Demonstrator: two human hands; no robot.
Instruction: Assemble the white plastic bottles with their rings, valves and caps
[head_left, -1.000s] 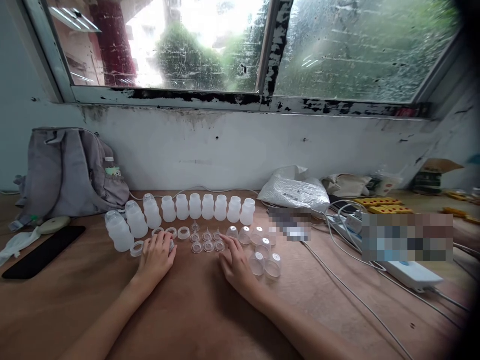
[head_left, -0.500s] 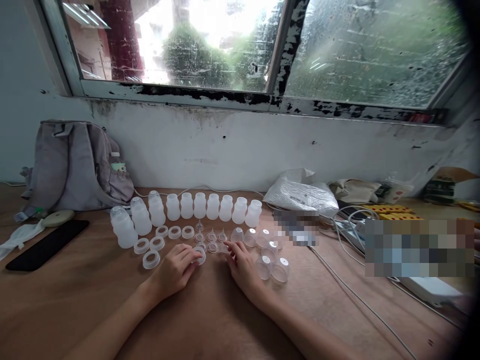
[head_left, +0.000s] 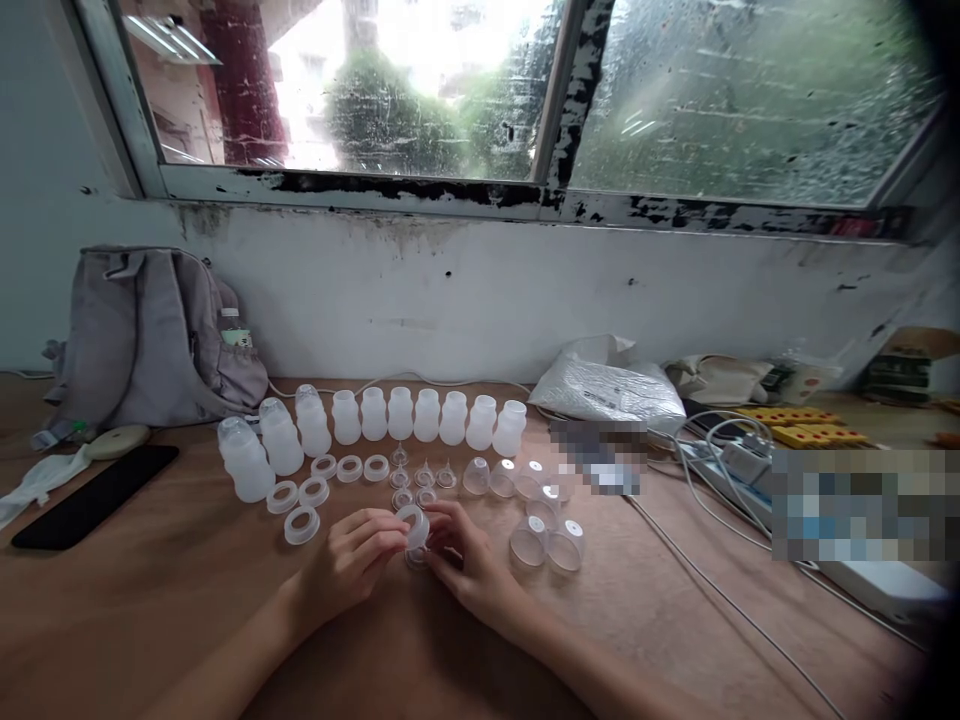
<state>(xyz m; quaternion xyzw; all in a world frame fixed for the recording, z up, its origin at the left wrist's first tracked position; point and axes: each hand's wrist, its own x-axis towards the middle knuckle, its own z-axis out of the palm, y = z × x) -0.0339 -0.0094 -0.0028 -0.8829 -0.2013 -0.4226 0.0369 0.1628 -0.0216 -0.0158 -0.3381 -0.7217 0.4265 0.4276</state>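
Note:
My left hand (head_left: pixel 360 555) is closed on a translucent bottle collar ring (head_left: pixel 413 524), tilted up off the table. My right hand (head_left: pixel 471 568) is closed with its fingertips at a clear silicone teat (head_left: pixel 416 558), just below the ring; the fingers partly hide it. Beyond my hands stand several clear teats (head_left: pixel 425 474) in short rows. More collar rings (head_left: pixel 301 525) lie to the left, and clear dome caps (head_left: pixel 565 546) to the right. Behind is a curved row of frosted baby bottles (head_left: pixel 400 414); the leftmost capped bottles (head_left: pixel 246 462) have clear domes, the others open mouths.
A grey backpack (head_left: pixel 150 335), a black flat object (head_left: pixel 97 497) and a round pale item (head_left: pixel 118 442) are at the left. At the right lie a silvery bubble bag (head_left: pixel 607 388), white cables (head_left: pixel 705 575), a power strip (head_left: pixel 709 470) and yellow pieces (head_left: pixel 802 428). A wall with a window rises behind.
My left hand has lifted the collar ring and moved slightly right. My right hand has drawn back towards me, bringing a teat from the rows beside the ring.

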